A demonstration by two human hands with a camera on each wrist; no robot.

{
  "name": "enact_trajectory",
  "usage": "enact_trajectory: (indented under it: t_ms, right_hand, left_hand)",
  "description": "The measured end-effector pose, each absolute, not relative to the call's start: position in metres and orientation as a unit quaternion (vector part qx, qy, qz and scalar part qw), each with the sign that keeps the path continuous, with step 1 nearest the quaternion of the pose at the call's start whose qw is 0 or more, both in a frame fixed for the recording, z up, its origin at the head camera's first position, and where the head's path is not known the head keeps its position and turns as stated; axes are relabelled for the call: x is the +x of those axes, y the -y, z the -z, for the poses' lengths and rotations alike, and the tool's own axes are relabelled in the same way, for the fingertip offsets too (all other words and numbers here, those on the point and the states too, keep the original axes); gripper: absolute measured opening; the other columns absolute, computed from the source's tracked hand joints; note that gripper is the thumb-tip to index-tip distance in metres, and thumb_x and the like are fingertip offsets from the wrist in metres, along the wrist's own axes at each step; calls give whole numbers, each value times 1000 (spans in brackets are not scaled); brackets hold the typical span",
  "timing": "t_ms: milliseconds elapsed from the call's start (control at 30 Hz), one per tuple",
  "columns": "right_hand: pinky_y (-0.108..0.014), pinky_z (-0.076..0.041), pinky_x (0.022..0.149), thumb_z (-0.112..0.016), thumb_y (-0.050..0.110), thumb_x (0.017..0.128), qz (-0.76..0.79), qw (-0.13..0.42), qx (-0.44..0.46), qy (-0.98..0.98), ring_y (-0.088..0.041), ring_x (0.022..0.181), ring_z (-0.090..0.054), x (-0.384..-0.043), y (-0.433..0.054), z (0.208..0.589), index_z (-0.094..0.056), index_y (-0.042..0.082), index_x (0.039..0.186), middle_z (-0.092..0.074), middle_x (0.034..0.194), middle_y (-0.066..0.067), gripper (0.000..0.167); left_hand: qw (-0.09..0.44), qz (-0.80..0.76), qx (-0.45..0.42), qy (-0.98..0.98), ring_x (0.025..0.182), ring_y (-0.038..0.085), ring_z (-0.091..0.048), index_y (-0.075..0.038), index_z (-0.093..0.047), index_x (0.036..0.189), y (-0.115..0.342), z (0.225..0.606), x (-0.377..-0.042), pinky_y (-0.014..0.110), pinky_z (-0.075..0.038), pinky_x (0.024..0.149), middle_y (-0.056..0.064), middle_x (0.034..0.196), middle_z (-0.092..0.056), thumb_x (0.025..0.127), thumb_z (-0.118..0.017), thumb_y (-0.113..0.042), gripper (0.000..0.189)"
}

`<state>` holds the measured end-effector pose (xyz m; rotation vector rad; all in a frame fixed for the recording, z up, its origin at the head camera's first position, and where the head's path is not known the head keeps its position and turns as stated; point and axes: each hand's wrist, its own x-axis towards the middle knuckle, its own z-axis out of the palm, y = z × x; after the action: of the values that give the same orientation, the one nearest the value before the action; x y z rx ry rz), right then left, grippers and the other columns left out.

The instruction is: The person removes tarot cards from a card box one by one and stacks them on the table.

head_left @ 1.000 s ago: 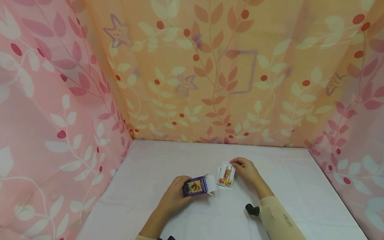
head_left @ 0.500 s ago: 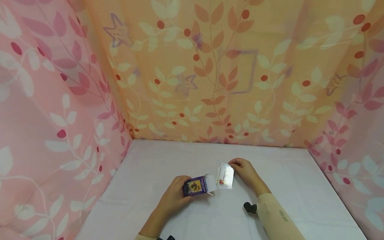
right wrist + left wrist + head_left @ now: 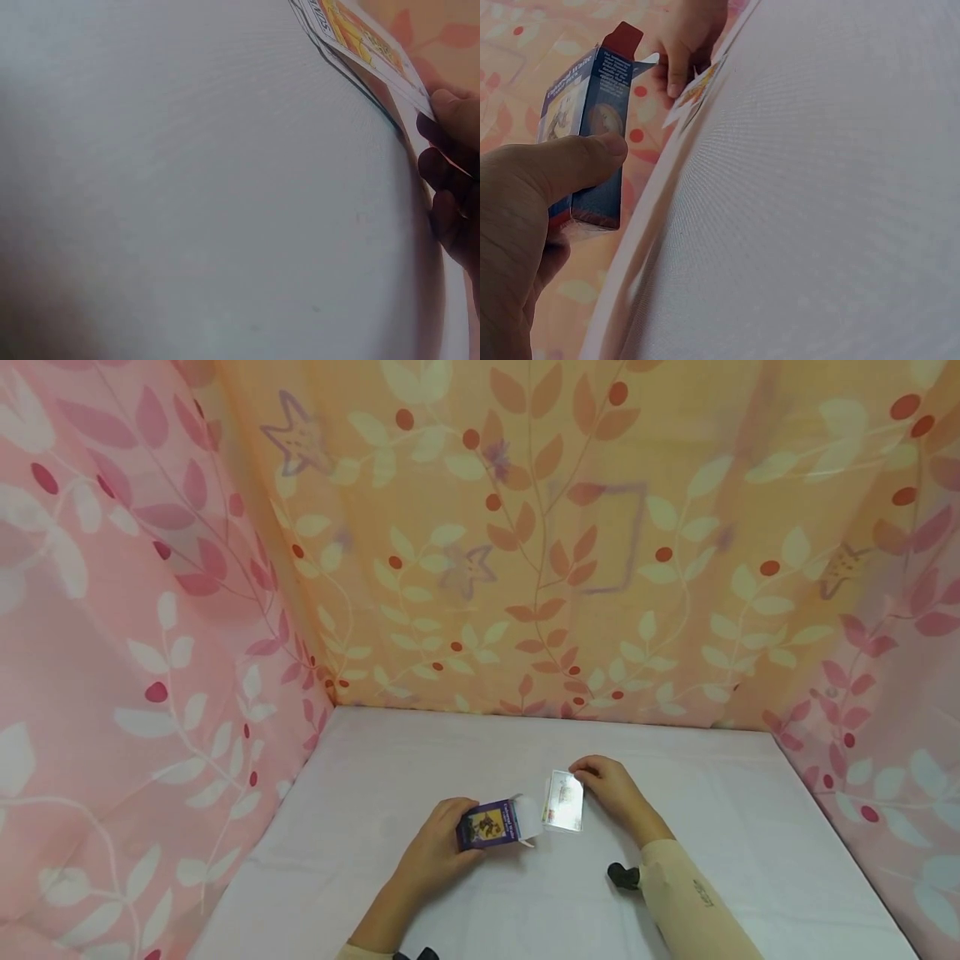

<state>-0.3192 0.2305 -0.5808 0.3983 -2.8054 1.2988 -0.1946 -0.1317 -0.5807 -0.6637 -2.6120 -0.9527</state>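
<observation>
My left hand [image 3: 437, 852] grips a purple-blue card box [image 3: 489, 825] with a picture on its front. The box's end flap [image 3: 529, 817] hangs open toward the right. In the left wrist view, my thumb [image 3: 592, 161] lies along the box's narrow side. My right hand [image 3: 617, 792] pinches the upper right corner of a picture card [image 3: 566, 802], whose face shines with glare in the head view. The right wrist view shows this card [image 3: 367, 41] tilted up, with other cards beneath its far end. The box's inside is hidden.
A white cloth [image 3: 420, 752] covers the table. Patterned curtains, orange at the back [image 3: 465, 635] and pink at the sides [image 3: 187, 677], enclose it. A black device [image 3: 622, 876] sits at the right sleeve [image 3: 686, 893].
The card's face has turned from a clear figure to bright glare as it tilts. My right hand has shifted slightly left. The left hand and box stay nearly still.
</observation>
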Motion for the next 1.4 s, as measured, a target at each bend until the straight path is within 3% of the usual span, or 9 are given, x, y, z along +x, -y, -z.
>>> enact_trajectory:
  t_ms: [600,1100,1400]
  right_hand:
    - [-52,-51,103,-67,18,100,-389,16,114,914,-24,109,-65,-322,-229,587,-75,19,105,-72,108,0,10]
    - [-48,-52,97,-71,22,97,-366,23,109,924,-18,98,-61,-321,-227,588,-76,24,102,-70,103,6,7]
    - [-51,-51,101,-71,24,98,-375,21,104,921,-21,106,-63,-321,-228,589,-75,22,105,-71,109,3,9]
  left_hand:
    - [147,323,-236,905,130,14,-54,-18,-54,139,132,581,-195,41,-48,112,-5,138,-58,74,-92,-32,77]
    - [151,324,-238,903,130,12,-53,-20,-55,138,132,583,-195,38,-48,112,-6,137,-58,72,-93,-32,76]
    - [137,326,-231,906,131,10,-52,-21,-54,139,132,582,-195,37,-47,114,-8,138,-57,73,-93,-31,77]
